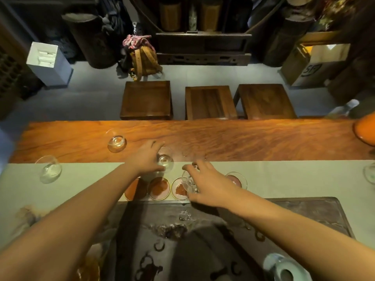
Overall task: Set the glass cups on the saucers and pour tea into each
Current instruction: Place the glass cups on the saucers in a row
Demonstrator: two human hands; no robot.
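Several round reddish saucers lie in a row on the pale runner, among them one (159, 188) in the middle and one (179, 189) beside it. My left hand (145, 159) grips a small glass cup (165, 161) at the runner's far edge, just beyond the row. My right hand (205, 182) holds another glass cup (189, 182), tilted, over the saucers on the right. A glass cup (238, 179) stands on the rightmost saucer. Two more glasses stand to the left, one (116, 143) on bare wood and one (49, 169) on the runner.
A dark carved tea tray (223, 230) lies close in front of me. A white-and-blue vessel (284, 269) sits at the lower right, an orange object (365, 131) at the far right. Three wooden stools (209, 102) stand beyond the table (223, 138).
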